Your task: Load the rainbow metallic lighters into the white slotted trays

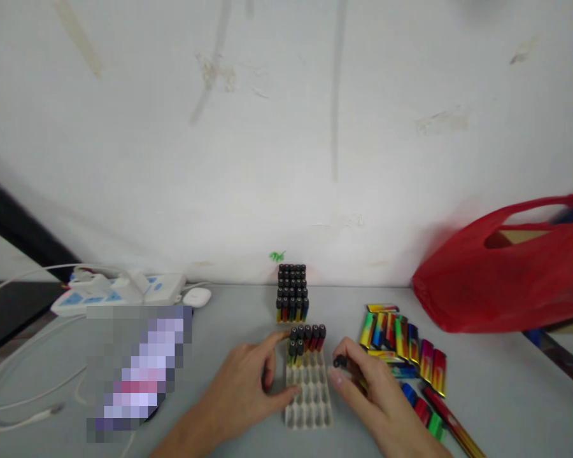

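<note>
A pale tray [308,416] with rows of small pockets lies on the grey table. Several black-topped lighters [308,337] stand upright in its far rows, and its nearer pockets are bare. My left hand [248,381] rests at the tray's left side, thumb on the near part and index finger by the far left corner, with the fingers apart. Just right of the tray, my right hand [370,388] pinches a lighter by its black top [339,361]; the palm and fingers hide much of its body. Behind the tray stands a block of upright black-topped lighters [292,292].
Loose colourful lighters [401,337] lie right of my right hand, some partly behind it. A red bag [496,273] sits at the far right. At left are a white power strip [167,289], cables, a white case [197,296] and a blurred-out device [146,369]. A white wall rises behind.
</note>
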Demonstrator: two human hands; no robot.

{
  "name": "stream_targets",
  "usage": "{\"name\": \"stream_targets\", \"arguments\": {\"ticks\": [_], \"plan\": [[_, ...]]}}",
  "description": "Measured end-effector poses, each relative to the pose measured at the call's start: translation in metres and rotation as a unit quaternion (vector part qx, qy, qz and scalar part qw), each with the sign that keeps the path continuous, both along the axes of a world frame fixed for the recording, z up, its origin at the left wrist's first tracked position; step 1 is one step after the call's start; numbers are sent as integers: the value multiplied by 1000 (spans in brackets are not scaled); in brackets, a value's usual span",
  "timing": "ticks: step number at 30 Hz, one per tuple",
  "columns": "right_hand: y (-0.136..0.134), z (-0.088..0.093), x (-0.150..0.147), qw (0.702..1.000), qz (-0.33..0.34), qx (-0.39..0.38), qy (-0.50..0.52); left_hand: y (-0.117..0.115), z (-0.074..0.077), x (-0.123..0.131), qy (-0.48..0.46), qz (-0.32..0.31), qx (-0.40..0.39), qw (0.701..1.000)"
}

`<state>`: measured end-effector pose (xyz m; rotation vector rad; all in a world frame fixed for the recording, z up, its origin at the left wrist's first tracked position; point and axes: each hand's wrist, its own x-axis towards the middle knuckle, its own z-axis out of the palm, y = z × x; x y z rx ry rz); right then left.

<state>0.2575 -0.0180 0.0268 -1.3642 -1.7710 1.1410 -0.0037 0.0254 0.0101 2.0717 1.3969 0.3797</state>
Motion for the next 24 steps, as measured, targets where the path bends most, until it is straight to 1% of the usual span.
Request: {"name": "stream_targets", "arguments": {"ticks": [3,5,7,9,15,24], "plan": [[2,-2,-5,999,42,-4,-33,0,-1,2,-2,9,-1,1000],[3,-3,-9,995,62,0,-83,-1,-1,3,-7,11,-4,1000],[4,-4,-12,987,72,6,-140,-1,1,5,-9,16,-9,1000],[5,-4,-14,982,81,9,-171,-3,3,6,-7,22,-15,1000],[5,-2,-8,985,107,20,-137,-5,7,8,26,19,-21,999],[4,-3,0,982,92,49,-155,-6,2,6,41,5,-11,999]]}}
